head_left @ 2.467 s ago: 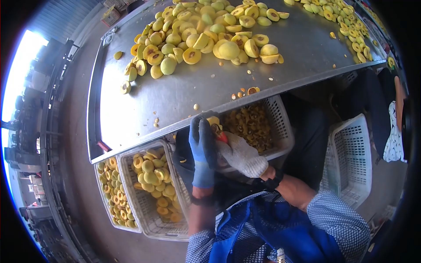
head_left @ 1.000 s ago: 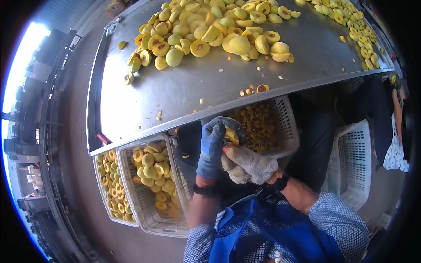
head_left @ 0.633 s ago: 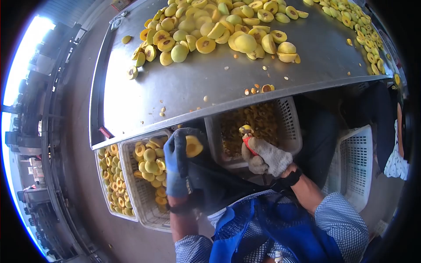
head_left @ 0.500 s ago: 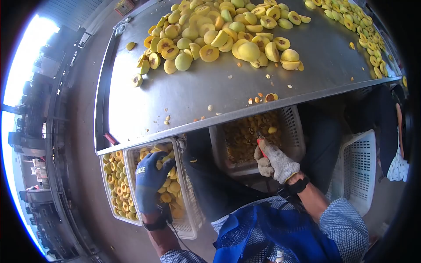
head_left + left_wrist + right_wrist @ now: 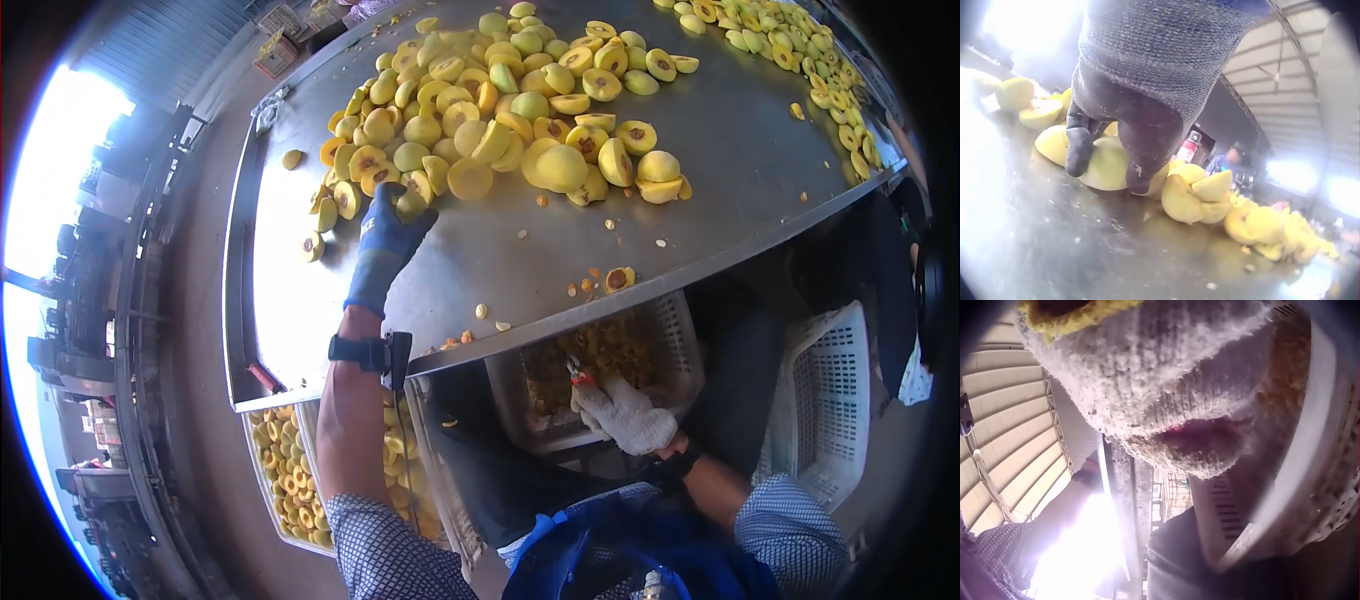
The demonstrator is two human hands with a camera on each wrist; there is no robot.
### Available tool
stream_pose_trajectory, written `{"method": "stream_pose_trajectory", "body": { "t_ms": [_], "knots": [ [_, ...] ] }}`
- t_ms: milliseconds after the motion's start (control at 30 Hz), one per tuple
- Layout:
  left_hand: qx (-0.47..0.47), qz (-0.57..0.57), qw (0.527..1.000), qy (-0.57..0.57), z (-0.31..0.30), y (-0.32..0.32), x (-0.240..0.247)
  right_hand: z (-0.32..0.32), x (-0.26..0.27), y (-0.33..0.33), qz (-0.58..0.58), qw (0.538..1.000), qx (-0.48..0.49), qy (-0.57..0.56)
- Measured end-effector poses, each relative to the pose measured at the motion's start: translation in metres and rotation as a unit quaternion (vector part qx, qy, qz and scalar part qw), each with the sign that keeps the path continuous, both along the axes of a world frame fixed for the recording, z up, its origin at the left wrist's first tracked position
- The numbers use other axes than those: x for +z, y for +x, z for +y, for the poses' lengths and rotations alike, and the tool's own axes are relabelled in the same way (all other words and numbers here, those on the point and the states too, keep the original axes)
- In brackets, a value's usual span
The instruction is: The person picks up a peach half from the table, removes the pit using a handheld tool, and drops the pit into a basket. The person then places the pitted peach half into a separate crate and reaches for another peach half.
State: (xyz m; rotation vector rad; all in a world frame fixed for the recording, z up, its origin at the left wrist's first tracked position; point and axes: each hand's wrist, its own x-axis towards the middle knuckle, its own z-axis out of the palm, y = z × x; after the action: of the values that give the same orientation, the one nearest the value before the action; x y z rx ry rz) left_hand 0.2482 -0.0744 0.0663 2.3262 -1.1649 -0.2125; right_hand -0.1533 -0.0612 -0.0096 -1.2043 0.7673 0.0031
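Observation:
My left hand (image 5: 385, 245), in a blue glove with dark fingers, reaches over the metal table to the near edge of the peach pile. Its thumb and fingers go down either side of a yellow-green peach (image 5: 1107, 167) and grip it, as the left wrist view shows. My right hand (image 5: 630, 415), in a pale knitted glove, holds a small red-handled metal tool (image 5: 579, 375), tip pointing up and away. It is over a crate of brown-yellow scraps, below the table edge. In the right wrist view the glove (image 5: 1166, 394) hides most of the tool.
Halved peaches (image 5: 560, 168) lie heaped on the table (image 5: 420, 290). Below its front edge, two crates of peach halves (image 5: 290, 470) stand at the left and the scrap crate (image 5: 684, 325) in the middle. Another white crate (image 5: 835, 400) stands right. Small bits lie along the table edge.
The hands have parted after working together on a peach. My left hand went down to the left crate with a peach half, then up to the pile. My right stayed over the scrap crate.

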Motion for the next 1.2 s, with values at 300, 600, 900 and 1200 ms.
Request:
{"method": "stream_pose_trajectory", "body": {
  "t_ms": [300,600,900,1200],
  "knots": [
    [-0.054,0.537,0.724,-0.429,0.102,-0.191,0.021,-0.013,0.09,0.039,-0.078,0.924,0.043,-0.371],
    [-0.04,0.393,0.818,-0.418,0.085,-0.233,-0.018,-0.01,0.119,0.042,-0.019,0.937,0.033,-0.346],
    [0.085,0.313,0.857,-0.4,0.071,-0.24,-0.031,-0.016,0.094,0.045,-0.022,0.919,0.059,-0.388],
    [0.105,0.18,0.91,-0.357,0.065,-0.251,-0.014,-0.016,0.088,0.041,-0.053,0.943,0.068,-0.322]
  ]
}}
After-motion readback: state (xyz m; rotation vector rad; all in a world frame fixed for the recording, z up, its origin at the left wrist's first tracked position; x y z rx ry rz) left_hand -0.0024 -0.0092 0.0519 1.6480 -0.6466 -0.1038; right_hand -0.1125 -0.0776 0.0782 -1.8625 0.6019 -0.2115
